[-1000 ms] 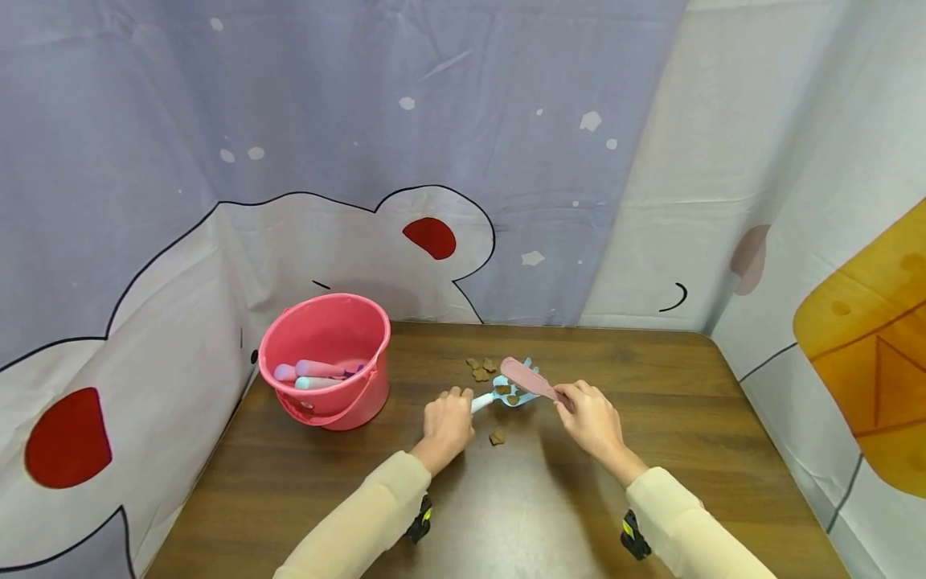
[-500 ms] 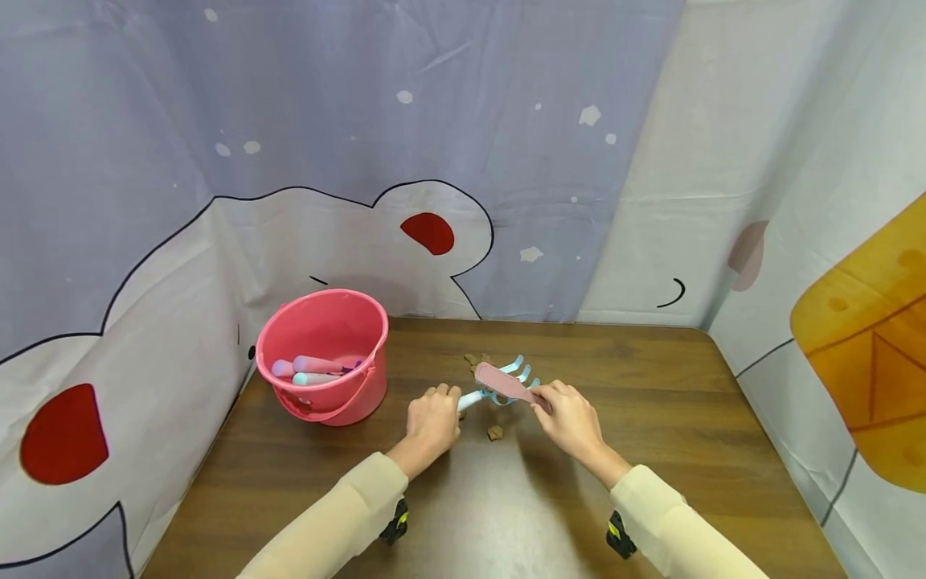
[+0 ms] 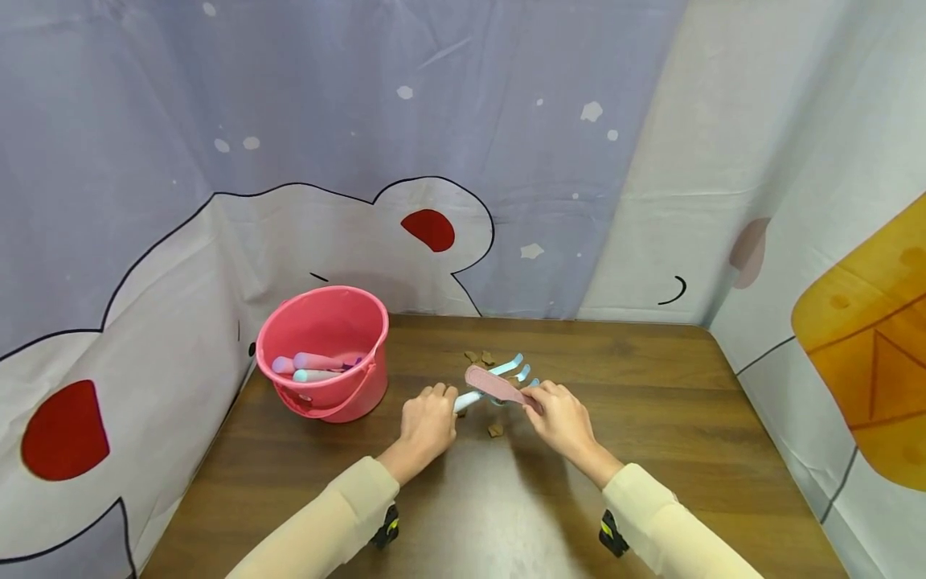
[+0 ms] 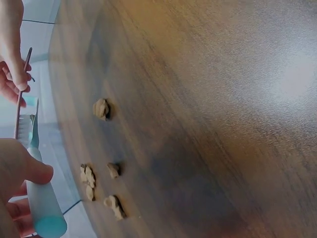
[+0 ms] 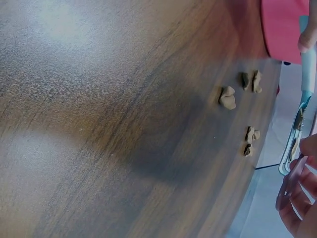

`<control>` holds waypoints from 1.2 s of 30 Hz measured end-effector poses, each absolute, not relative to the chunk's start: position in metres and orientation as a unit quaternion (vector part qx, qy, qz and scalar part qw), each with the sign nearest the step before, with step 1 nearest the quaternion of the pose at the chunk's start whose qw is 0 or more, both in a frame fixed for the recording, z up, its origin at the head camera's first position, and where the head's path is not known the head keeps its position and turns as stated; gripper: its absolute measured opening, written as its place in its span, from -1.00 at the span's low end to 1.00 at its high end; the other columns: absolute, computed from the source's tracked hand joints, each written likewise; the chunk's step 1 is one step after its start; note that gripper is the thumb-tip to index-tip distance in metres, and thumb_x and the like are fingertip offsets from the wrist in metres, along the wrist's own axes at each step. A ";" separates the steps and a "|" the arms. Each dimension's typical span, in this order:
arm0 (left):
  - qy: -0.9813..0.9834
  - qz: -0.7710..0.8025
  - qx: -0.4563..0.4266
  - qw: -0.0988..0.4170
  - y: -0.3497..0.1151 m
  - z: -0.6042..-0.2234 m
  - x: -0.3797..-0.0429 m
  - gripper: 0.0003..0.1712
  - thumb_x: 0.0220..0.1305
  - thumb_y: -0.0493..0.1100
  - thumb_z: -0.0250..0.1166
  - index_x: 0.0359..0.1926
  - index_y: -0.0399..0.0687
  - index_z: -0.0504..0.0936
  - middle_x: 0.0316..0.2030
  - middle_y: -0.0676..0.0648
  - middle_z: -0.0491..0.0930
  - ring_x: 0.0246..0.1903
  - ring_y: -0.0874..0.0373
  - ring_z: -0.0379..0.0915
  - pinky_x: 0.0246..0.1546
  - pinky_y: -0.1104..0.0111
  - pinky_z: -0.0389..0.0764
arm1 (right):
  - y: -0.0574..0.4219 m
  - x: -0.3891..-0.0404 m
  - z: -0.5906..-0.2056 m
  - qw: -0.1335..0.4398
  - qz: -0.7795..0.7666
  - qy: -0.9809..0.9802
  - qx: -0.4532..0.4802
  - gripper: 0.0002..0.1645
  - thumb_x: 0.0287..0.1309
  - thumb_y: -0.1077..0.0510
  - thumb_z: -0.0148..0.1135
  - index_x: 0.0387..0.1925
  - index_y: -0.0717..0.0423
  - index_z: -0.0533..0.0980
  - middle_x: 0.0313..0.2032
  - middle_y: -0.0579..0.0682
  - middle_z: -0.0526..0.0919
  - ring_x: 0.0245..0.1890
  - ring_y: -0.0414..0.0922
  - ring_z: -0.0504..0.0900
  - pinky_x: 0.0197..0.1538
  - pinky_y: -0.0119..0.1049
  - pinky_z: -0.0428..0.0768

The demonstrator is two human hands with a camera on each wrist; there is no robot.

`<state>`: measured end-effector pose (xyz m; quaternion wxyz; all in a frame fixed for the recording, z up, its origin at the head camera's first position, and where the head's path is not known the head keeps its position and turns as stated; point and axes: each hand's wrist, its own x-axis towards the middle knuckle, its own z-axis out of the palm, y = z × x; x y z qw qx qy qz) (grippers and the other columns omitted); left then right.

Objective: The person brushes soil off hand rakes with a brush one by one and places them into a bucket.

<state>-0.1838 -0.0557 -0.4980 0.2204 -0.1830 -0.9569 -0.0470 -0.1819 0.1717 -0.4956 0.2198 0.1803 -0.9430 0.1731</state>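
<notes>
My left hand point(image 3: 428, 420) grips the pale, teal-ended handle point(image 4: 45, 203) of a small light-blue hand rake point(image 3: 512, 364), its tines pointing right and away. Above the rake, my right hand point(image 3: 564, 420) pinches the handle of a flat pink brush point(image 3: 492, 383). White bristles point(image 4: 25, 126) face down toward the rake head, which the brush partly hides in the head view. Brown pieces point(image 5: 298, 120) lie on the rake head in the right wrist view. Underneath, on the table, are several more brown pieces: a nearer clump point(image 3: 495, 431) and a group point(image 3: 477, 357) farther back.
To the left on the wooden table point(image 3: 651, 418) stands a pink bucket point(image 3: 321, 310). Inside it lie tools with pink point(image 3: 318, 361) and pale teal-ended handles point(image 3: 317, 375). A printed cloth point(image 3: 535, 161) hangs behind and along the sides of the table.
Both hands have shifted left, carrying the rake and brush with them. The brush has slid from over the rake's tines back toward its handle. Both hands keep their hold.
</notes>
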 end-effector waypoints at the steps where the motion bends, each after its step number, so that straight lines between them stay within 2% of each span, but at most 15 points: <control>1: -0.957 -0.046 -0.183 0.220 -0.056 -0.498 -0.184 -0.70 -0.28 -0.10 0.36 -0.46 -0.06 0.46 -0.57 0.01 0.43 -0.59 0.13 0.36 -0.76 0.28 0.33 | 0.172 -0.182 -0.496 0.223 0.172 -0.942 0.180 -0.75 -0.23 0.14 0.32 -0.36 -0.06 0.60 -0.51 -0.18 0.49 -0.53 -0.21 0.41 -0.55 -0.32 0.38; 10: -0.961 -0.049 -0.173 0.212 -0.060 -0.496 -0.181 -0.67 -0.25 -0.10 0.37 -0.39 -0.07 0.50 -0.54 -0.02 0.45 -0.56 0.10 0.38 -0.75 0.26 0.34 | 0.176 -0.184 -0.497 0.242 0.148 -0.940 0.191 -0.73 -0.28 0.13 0.34 -0.36 -0.05 0.61 -0.49 -0.18 0.52 -0.52 -0.21 0.44 -0.52 -0.32 0.41; 23: -0.967 -0.056 -0.140 0.205 -0.077 -0.498 -0.187 -0.69 -0.24 -0.10 0.36 -0.44 -0.06 0.46 -0.58 -0.01 0.40 -0.59 0.07 0.37 -0.76 0.24 0.31 | 0.194 -0.186 -0.495 0.239 0.127 -0.946 0.179 -0.74 -0.28 0.17 0.33 -0.37 -0.04 0.61 -0.49 -0.15 0.55 -0.54 -0.17 0.45 -0.52 -0.31 0.41; 36: -0.968 -0.063 -0.137 0.201 -0.082 -0.501 -0.187 -0.69 -0.24 -0.10 0.37 -0.44 -0.06 0.45 -0.58 0.00 0.39 -0.59 0.09 0.37 -0.75 0.25 0.32 | 0.194 -0.189 -0.496 0.273 0.135 -0.934 0.187 -0.75 -0.26 0.15 0.33 -0.38 -0.03 0.60 -0.49 -0.16 0.53 -0.55 -0.17 0.45 -0.52 -0.31 0.42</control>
